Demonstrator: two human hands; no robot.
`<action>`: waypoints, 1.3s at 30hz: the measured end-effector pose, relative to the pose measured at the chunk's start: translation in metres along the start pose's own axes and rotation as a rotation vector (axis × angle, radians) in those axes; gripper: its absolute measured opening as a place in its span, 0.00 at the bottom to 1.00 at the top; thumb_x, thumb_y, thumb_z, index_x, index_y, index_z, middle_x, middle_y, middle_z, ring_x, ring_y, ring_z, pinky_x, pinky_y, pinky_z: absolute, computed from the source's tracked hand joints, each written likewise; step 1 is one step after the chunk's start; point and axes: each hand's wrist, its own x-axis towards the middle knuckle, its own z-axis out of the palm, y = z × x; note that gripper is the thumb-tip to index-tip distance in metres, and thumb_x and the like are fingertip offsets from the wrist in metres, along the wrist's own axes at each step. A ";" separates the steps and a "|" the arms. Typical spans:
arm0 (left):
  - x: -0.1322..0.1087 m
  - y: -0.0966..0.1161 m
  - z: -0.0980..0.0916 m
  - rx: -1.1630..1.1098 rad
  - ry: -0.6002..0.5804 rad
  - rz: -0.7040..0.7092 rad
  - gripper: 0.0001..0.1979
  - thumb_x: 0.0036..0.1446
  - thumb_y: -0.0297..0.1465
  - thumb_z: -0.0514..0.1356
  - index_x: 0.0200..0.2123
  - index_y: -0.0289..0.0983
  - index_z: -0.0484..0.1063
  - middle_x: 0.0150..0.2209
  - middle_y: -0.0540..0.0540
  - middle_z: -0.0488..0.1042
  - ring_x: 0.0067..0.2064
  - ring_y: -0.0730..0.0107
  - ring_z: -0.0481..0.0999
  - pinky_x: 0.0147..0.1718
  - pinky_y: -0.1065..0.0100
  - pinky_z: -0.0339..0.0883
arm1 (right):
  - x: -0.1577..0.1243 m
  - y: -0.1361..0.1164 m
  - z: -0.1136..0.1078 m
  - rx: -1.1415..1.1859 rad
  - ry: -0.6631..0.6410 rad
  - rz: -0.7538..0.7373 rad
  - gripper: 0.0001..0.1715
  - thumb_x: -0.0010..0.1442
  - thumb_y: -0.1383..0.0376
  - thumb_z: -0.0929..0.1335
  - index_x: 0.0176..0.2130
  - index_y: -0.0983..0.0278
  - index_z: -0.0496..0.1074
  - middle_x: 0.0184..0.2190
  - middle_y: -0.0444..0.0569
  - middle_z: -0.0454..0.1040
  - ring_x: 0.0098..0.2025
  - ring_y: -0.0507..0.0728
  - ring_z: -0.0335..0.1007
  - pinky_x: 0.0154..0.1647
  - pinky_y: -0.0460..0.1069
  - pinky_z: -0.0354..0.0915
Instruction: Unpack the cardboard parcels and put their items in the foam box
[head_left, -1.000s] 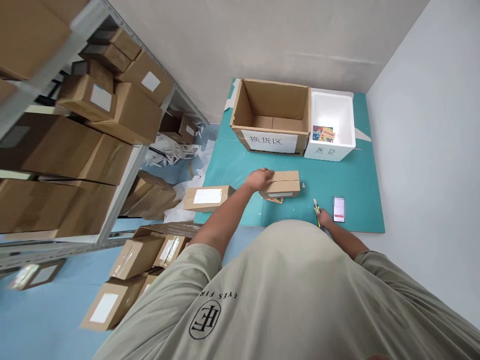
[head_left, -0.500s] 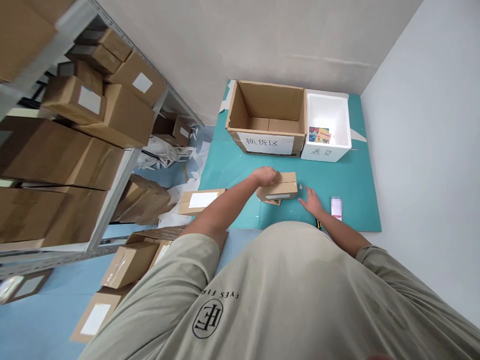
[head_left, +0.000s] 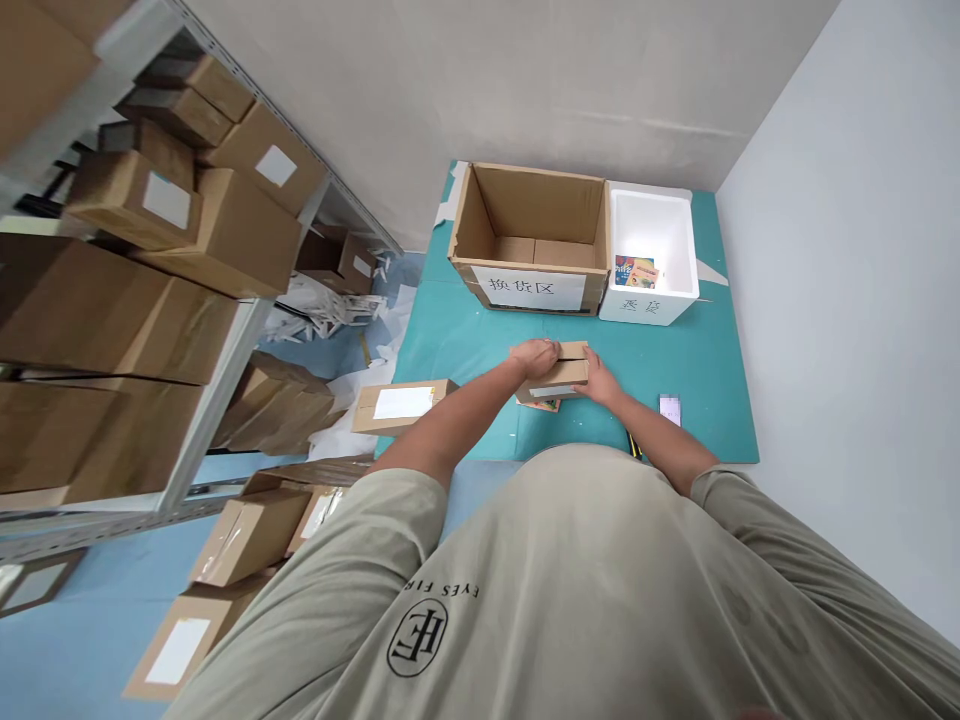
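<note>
A small taped cardboard box [head_left: 559, 379] lies on the teal mat [head_left: 465, 345] in front of me. My left hand [head_left: 535, 358] grips its left end from above, and my right hand [head_left: 600, 381] presses against its right end. A colourful flat item [head_left: 541, 405] pokes out from under the box. To the right, a yellow utility knife [head_left: 636, 447] lies partly hidden by my torso, near a phone [head_left: 670, 409] with a blurred screen. Both lie out of reach of my fingers.
An open cardboard carton [head_left: 529, 235] with a Chinese-lettered sign and a white foam box [head_left: 651, 250] holding colourful printed items stand at the mat's far edge. A labelled parcel [head_left: 401, 407] sits left of my arm. Metal shelves [head_left: 217, 370] packed with cartons rise on the left.
My right hand has let go of the knife and moved left across the mat onto the box's right end. My left hand stays on the box. The view has shifted slightly.
</note>
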 end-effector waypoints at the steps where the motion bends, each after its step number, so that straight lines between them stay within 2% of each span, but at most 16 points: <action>1: 0.000 0.000 0.001 -0.008 0.011 -0.015 0.29 0.75 0.31 0.51 0.71 0.22 0.72 0.56 0.18 0.82 0.58 0.36 0.84 0.56 0.49 0.74 | -0.002 -0.001 0.001 -0.009 0.010 -0.001 0.72 0.64 0.61 0.82 0.88 0.59 0.42 0.84 0.69 0.55 0.80 0.72 0.65 0.82 0.65 0.62; 5: -0.005 -0.005 0.005 -0.046 0.038 -0.070 0.30 0.77 0.32 0.47 0.72 0.24 0.71 0.59 0.16 0.78 0.59 0.32 0.82 0.55 0.45 0.73 | -0.005 -0.004 0.006 -0.028 0.049 -0.020 0.69 0.67 0.61 0.80 0.88 0.60 0.40 0.84 0.70 0.53 0.80 0.73 0.65 0.81 0.67 0.64; 9: -0.014 -0.014 0.011 -0.103 0.067 -0.041 0.32 0.76 0.34 0.51 0.78 0.28 0.67 0.63 0.17 0.76 0.63 0.32 0.78 0.59 0.43 0.71 | -0.003 -0.008 0.008 -0.064 0.029 -0.014 0.71 0.69 0.58 0.79 0.89 0.59 0.37 0.85 0.72 0.49 0.80 0.75 0.65 0.81 0.69 0.63; 13: -0.019 -0.014 0.013 -0.114 0.087 -0.014 0.32 0.76 0.32 0.51 0.79 0.29 0.68 0.64 0.18 0.76 0.64 0.34 0.78 0.61 0.43 0.71 | -0.010 -0.011 0.007 -0.144 -0.023 -0.012 0.68 0.70 0.56 0.80 0.89 0.58 0.41 0.87 0.74 0.41 0.79 0.77 0.65 0.79 0.71 0.64; 16: -0.015 -0.009 0.010 -0.092 0.072 -0.040 0.29 0.76 0.31 0.49 0.74 0.29 0.73 0.61 0.20 0.79 0.62 0.36 0.80 0.59 0.45 0.72 | -0.020 -0.014 0.003 -0.243 -0.002 -0.086 0.61 0.71 0.56 0.80 0.87 0.59 0.51 0.89 0.71 0.35 0.81 0.79 0.61 0.79 0.73 0.64; 20: -0.004 -0.009 -0.001 -0.083 0.029 -0.066 0.23 0.76 0.32 0.54 0.64 0.33 0.82 0.58 0.27 0.83 0.59 0.43 0.84 0.57 0.54 0.74 | -0.029 -0.019 -0.005 -0.358 -0.022 -0.177 0.47 0.73 0.60 0.77 0.82 0.58 0.64 0.90 0.62 0.33 0.87 0.79 0.46 0.80 0.73 0.64; 22: 0.000 -0.014 -0.008 -0.108 0.015 -0.076 0.19 0.76 0.34 0.56 0.59 0.36 0.85 0.56 0.30 0.85 0.57 0.46 0.85 0.55 0.57 0.74 | -0.032 -0.022 -0.007 -0.376 -0.030 -0.176 0.46 0.74 0.60 0.77 0.82 0.59 0.65 0.91 0.61 0.33 0.88 0.79 0.42 0.80 0.74 0.64; 25: 0.006 -0.023 -0.017 -0.162 0.008 -0.117 0.19 0.78 0.40 0.57 0.54 0.39 0.87 0.52 0.32 0.87 0.54 0.46 0.86 0.50 0.58 0.73 | -0.036 -0.025 -0.009 -0.372 -0.016 -0.157 0.51 0.73 0.58 0.78 0.84 0.60 0.61 0.90 0.62 0.33 0.88 0.80 0.41 0.79 0.74 0.65; 29: 0.008 -0.029 -0.024 -0.206 0.018 -0.160 0.26 0.80 0.49 0.54 0.53 0.40 0.88 0.50 0.33 0.88 0.52 0.45 0.86 0.47 0.57 0.71 | -0.039 -0.027 -0.011 -0.402 0.015 -0.188 0.51 0.73 0.59 0.77 0.84 0.64 0.58 0.89 0.67 0.41 0.89 0.80 0.38 0.81 0.73 0.59; 32: 0.006 -0.029 -0.026 -0.225 0.034 -0.188 0.28 0.80 0.53 0.53 0.54 0.41 0.87 0.50 0.34 0.88 0.52 0.43 0.86 0.45 0.57 0.70 | -0.039 -0.026 -0.015 -0.442 0.009 -0.234 0.51 0.73 0.58 0.77 0.84 0.66 0.58 0.86 0.70 0.53 0.87 0.80 0.44 0.84 0.73 0.53; 36: 0.001 -0.024 -0.027 -0.204 0.059 -0.241 0.31 0.80 0.54 0.50 0.57 0.40 0.85 0.52 0.32 0.87 0.52 0.40 0.86 0.45 0.54 0.70 | -0.040 -0.025 -0.020 -0.503 -0.034 -0.237 0.45 0.74 0.58 0.77 0.80 0.68 0.63 0.76 0.72 0.68 0.77 0.79 0.60 0.79 0.70 0.58; 39: -0.001 -0.019 -0.025 -0.184 0.071 -0.238 0.31 0.81 0.54 0.50 0.58 0.39 0.85 0.52 0.32 0.87 0.52 0.40 0.86 0.46 0.55 0.70 | -0.042 -0.025 -0.022 -0.536 -0.066 -0.214 0.36 0.76 0.58 0.76 0.74 0.69 0.70 0.68 0.72 0.74 0.68 0.77 0.66 0.73 0.67 0.63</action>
